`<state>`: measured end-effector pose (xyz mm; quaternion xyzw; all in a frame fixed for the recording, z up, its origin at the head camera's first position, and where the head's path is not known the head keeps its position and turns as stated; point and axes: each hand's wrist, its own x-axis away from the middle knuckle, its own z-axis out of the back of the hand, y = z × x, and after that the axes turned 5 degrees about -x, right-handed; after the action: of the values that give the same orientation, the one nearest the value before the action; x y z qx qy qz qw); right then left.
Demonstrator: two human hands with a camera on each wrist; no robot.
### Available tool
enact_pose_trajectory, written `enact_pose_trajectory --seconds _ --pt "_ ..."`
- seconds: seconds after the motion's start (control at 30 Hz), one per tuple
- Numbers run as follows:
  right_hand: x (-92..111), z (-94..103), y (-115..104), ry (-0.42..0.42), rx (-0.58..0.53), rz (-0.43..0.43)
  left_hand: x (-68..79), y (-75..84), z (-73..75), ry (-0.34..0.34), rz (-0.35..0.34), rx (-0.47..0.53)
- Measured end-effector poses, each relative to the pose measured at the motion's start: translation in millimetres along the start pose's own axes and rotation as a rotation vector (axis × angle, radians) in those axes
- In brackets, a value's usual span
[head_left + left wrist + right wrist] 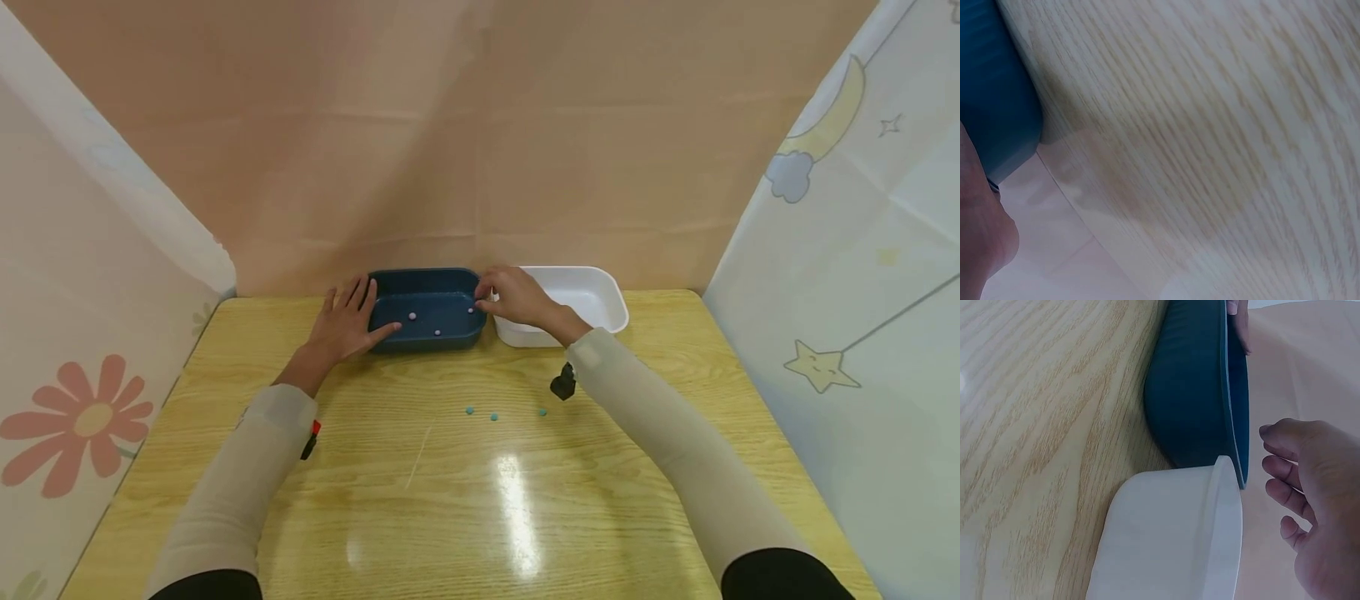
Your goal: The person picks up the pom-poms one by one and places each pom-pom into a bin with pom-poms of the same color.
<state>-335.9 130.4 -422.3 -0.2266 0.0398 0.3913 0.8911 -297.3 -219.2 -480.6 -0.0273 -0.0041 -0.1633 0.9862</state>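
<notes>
Wood-grain table (420,533), bright glare (517,517), creased peach backdrop (480,150), pale left wall (52,225) with pink flower (93,420), right wall (810,267) with yellow moon (842,108)

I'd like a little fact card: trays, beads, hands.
Blue tray: three pale beads visible inside
White tray: to the right, no beads visible
Table: wooden, three teal beads in front of the trays
Left hand: rests on the blue tray's left end, fingers spread
Right hand: over the blue tray's right end, fingers curved, nothing visible in them
</notes>
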Motion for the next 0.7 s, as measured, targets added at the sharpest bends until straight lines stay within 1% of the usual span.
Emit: enact_pose_trajectory --seconds 0.13,0.43,0.57,0.7 --pt "4.3 4.4 2.6 0.017 0.014 -0.004 0.4 0.6 0.9 0.002 -0.002 -0.002" --pt "13.2 11.9 3.3 0.035 0.026 0.034 1.6 0.8 3.7 -0.007 0.001 0.015" --pt "17.5 15.4 4.3 0.031 0.028 0.020 1.9 0.3 3.7 -0.004 -0.001 0.021" --pt "22.8 20.0 6.7 0.009 0.048 -0.016 2.4 -0.3 3.5 0.003 -0.006 0.030"
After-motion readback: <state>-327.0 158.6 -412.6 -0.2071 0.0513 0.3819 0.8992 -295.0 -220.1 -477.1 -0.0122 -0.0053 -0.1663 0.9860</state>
